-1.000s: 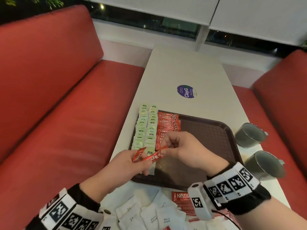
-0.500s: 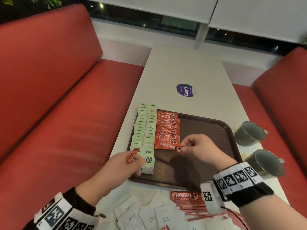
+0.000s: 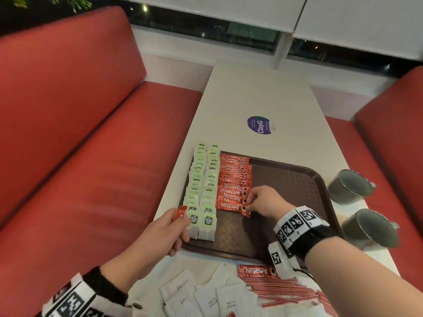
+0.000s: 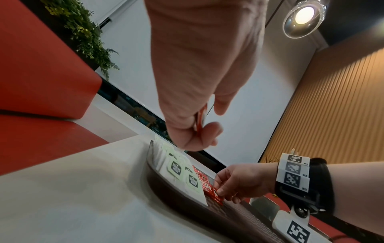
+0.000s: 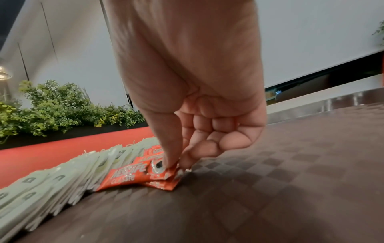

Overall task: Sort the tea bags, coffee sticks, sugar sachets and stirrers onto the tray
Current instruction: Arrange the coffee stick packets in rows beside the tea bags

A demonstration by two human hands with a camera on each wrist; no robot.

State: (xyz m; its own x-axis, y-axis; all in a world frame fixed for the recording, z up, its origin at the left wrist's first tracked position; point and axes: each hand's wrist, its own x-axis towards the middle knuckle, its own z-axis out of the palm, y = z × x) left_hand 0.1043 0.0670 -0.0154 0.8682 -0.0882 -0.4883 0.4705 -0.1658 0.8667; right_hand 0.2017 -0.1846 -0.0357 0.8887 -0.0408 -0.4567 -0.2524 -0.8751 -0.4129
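Two coffee sticks in play: right hand (image 3: 263,201) pinches one (image 3: 232,208) at the row's near end on the tray (image 3: 320,179); left hand (image 3: 160,234) grips another (image 3: 180,213) by the tray's left edge. Risk: releasing skewed nudges the overlapped row.

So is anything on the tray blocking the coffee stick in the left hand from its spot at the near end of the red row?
Only the right hand, pinching the nearest stick there. The left hand holds its coffee stick over the tea bags. Bare tray lies nearer.
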